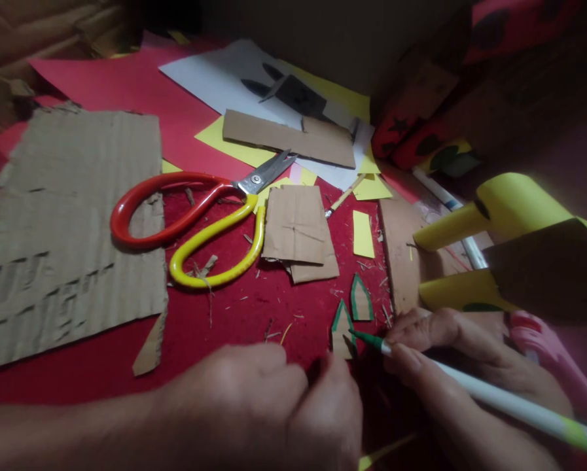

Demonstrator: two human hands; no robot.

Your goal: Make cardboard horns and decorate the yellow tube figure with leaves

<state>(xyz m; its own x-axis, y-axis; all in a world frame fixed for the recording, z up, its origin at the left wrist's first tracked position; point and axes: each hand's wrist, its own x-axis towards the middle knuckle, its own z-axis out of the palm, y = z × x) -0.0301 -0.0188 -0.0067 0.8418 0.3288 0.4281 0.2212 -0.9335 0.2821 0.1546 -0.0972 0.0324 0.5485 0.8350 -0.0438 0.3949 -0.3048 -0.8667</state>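
A green marker (pixel 499 400) is grasped in the right hand (pixel 499 363), its barrel pinched near the nib between thumb and fingers, and the nib is held against the right edge of a pointed cardboard piece (pixel 341 327) on the red worktop (pixel 239 320). The left hand (pixel 268 399) is held with fingers curled, close below that piece; whether its lower end is gripped cannot be told. A second green-edged piece (pixel 362 302) is placed just beside it.

Worn on the head, facing forward and down, close above the flat, dark red surface (pixel 239 327), with bare left hand (pixel 268 396) and bare right hand (pixel 499 369) nearest.
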